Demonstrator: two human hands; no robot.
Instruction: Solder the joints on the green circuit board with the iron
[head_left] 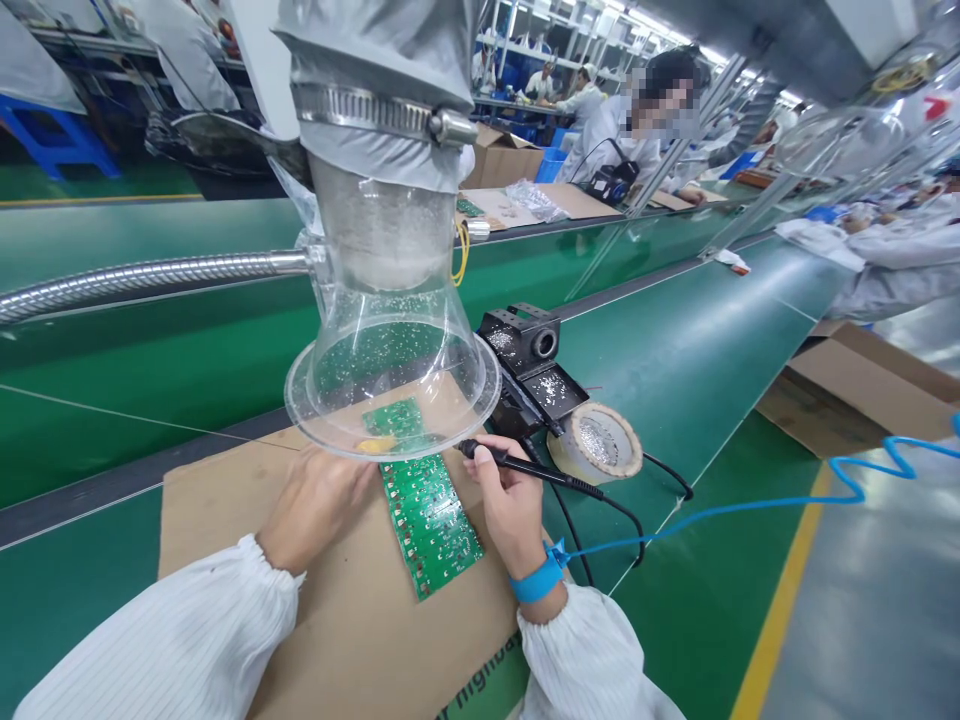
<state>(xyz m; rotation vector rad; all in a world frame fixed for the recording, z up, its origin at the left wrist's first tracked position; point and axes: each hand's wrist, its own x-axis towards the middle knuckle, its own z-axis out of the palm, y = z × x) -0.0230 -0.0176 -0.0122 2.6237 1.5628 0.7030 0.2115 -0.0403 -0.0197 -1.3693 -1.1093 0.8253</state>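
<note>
Cardboard [225,530] lies across the near edge of the green counter [675,400], and a green circuit board [429,525] rests on it, its long side pointing away from the person. The board's far end reaches under a clear plastic fume hood [390,390], which hangs just above it. A smaller green board [394,418] shows through the hood, just beyond the first; whether the two are joined, I cannot tell.

The right hand [510,505] grips a black soldering iron [525,472] like a pen, with its fingers closed around the handle and the tip near the hood's rim, above the board. The left hand [315,515] lies beside the board, its fingers reaching under the rim, where the plastic hides whether they hold anything. A blue wrist strap [538,578] circles the right wrist, and its coiled blue cord [862,470] runs off to the right.

Just right of the cardboard stand a black iron stand [529,365] and a round holder of metal wool [596,445]. A flexible metal hose [142,275] joins the hood from the left. Beyond the counter's far edge sits a co-worker in a white smock [622,140].
</note>
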